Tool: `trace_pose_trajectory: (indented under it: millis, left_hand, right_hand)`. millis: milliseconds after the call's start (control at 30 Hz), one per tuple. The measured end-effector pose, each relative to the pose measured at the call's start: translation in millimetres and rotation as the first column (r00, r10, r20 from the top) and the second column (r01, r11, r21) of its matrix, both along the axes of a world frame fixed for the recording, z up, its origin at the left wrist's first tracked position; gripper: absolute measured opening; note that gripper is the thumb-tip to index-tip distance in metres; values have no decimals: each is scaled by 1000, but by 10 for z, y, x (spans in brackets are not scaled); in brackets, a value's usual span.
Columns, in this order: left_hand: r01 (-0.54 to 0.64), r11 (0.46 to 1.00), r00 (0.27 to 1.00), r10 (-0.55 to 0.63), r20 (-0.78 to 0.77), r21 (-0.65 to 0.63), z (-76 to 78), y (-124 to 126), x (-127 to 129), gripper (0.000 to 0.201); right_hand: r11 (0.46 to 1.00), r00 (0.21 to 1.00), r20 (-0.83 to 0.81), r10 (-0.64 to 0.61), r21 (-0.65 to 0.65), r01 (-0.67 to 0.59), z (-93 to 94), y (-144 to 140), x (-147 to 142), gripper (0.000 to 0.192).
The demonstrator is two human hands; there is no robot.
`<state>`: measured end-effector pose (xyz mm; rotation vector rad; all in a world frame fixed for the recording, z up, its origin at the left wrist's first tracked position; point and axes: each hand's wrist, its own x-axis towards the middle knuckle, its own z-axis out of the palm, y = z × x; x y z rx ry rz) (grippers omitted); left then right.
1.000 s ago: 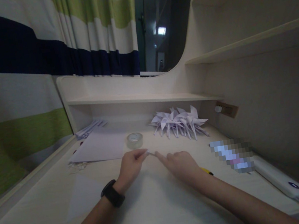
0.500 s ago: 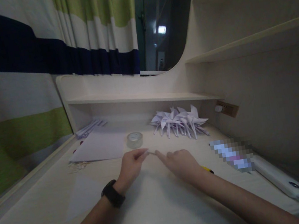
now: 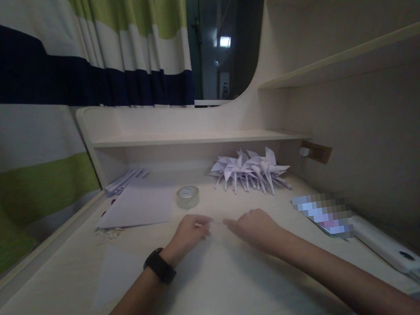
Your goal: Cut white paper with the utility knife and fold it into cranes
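Over the middle of the desk (image 3: 216,304), my left hand (image 3: 192,232) has its fingers pinched together, and a dark watch (image 3: 159,266) is on that wrist. My right hand (image 3: 254,227) faces it, fingers curled and the index finger and thumb closed at the tip. Something thin and pale shows faintly in the small gap between the fingertips, too small and blurred to name. A roll of clear tape (image 3: 188,197) lies just beyond my left hand. Behind my right hand stands a cluster of white paper pinwheels (image 3: 249,170).
White paper sheets (image 3: 138,205) lie at the left, with small pale pieces (image 3: 111,234) at their edge and rolled paper sticks (image 3: 126,179) behind. Another sheet (image 3: 115,277) is nearer. A blurred-out item (image 3: 323,217) and a white power strip (image 3: 389,246) line the right side.
Both hands have shifted slightly and the gap between their fingertips is a little wider. The yellow object beside my right forearm no longer shows. The view has moved a little.
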<state>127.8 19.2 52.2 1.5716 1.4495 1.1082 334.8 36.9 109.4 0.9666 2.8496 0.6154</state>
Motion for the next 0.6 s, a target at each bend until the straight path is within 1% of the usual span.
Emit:
trace_pose_trajectory:
  millis: [67,133,233,333,467,600]
  left_hand:
    - [105,993,994,-105,-7,-59,-23,16,24,25]
    - [198,973,979,-202,-22,-117,-35,28,45,20]
    - [278,933,958,-287,-6,-230,-45,44,51,19]
    - [352,891,930,-367,1,-288,-66,60,21,21]
    - [397,869,902,-429,-51,-294,-113,76,-14,21]
    - [365,883,901,-415,-129,-297,-142,84,11,21]
  right_hand:
    - [1000,1000,30,9,-7,-9,-15,10,28,23]
    - [999,998,52,25,-22,-24,-28,12,50,21]
    - [997,995,81,56,-64,-50,-28,1,64,20]
    - [993,991,118,59,-112,-46,-9,-14,57,18]
    - [988,987,144,66,-150,-44,15,-5,40,18]
    - [986,986,151,77,-157,-53,27,20,26,18]
